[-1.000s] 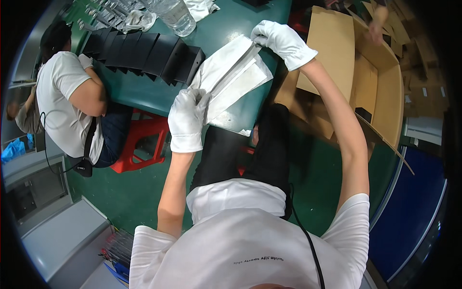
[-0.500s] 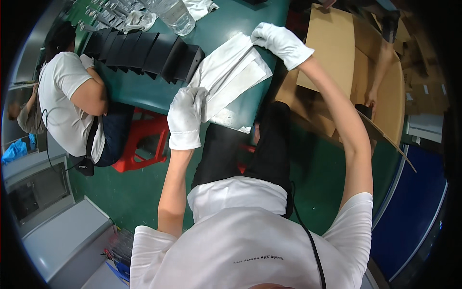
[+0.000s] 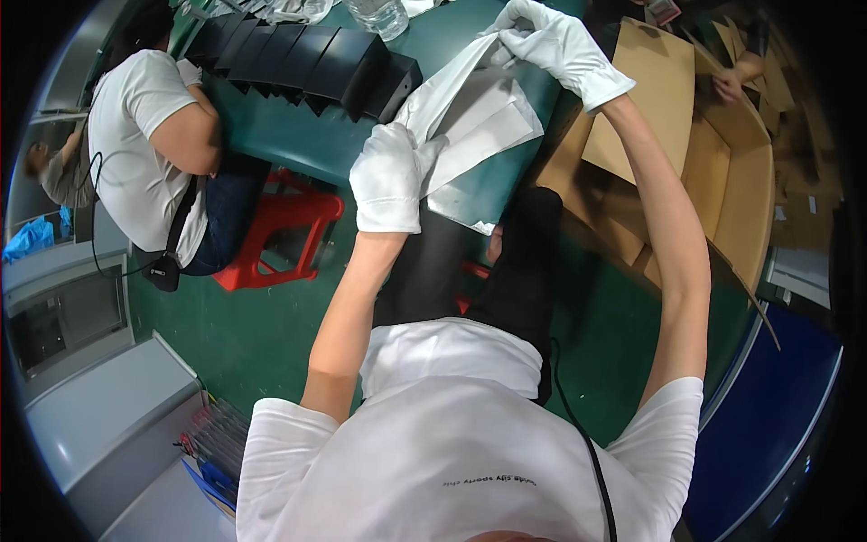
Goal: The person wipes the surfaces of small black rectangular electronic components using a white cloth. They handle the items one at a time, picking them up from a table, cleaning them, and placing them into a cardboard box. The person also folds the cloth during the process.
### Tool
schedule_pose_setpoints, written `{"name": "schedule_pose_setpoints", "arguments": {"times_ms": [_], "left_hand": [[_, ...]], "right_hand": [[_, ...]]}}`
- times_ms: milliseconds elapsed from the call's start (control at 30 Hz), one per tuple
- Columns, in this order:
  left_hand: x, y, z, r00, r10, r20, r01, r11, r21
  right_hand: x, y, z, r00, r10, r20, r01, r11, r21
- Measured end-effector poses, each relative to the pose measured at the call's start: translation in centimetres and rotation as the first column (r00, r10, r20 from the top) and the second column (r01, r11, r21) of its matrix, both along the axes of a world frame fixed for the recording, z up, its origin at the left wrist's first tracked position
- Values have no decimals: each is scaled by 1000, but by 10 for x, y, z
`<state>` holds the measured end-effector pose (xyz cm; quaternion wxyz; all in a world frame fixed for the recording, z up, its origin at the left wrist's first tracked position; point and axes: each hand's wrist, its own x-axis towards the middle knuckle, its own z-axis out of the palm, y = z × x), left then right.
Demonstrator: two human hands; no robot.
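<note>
A strip of white cloth (image 3: 449,88) stretches slantwise between my two white-gloved hands above the table corner. Its lower left end is gripped by my left hand (image 3: 390,176), whose fingers are closed. Up at the far right, my right hand (image 3: 553,52) pinches the other end, raised off the table. Beneath the strip lie folded white sheets (image 3: 488,135), cloth or paper, I cannot tell which. Just left of the cloth, a row of several black angular pieces (image 3: 312,63) stands on the green table (image 3: 271,131).
A clear plastic container (image 3: 379,18) stands behind the black pieces. To the right sits an open cardboard box (image 3: 736,172), with another person's hand (image 3: 727,86) at its far rim. A seated co-worker (image 3: 149,144) and a red stool (image 3: 289,221) are on the left.
The cloth's far end has come up off the sheets, and the strip is now narrower and tauter. My right hand has risen with it. The other person's hand has moved out of the box.
</note>
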<state>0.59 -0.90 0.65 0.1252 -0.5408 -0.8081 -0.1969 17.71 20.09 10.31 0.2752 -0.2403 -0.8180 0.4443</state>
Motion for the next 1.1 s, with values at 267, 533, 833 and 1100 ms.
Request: {"name": "schedule_pose_setpoints", "arguments": {"times_ms": [267,533,833,1100], "left_hand": [[-34,-22,40,924,-123,363,77,987,138],[-51,-37,42,966,-211,-148,235,957,168],[-58,-28,39,947,-318,36,292,906,308],[-62,-28,48,716,-262,647,52,945,324]], "right_hand": [[10,53,-68,986,148,-71,-152,987,-58],[18,-6,-75,981,117,156,-128,990,63],[15,-20,-84,990,-45,136,-32,855,518],[10,-6,-75,989,8,149,-67,916,395]]}}
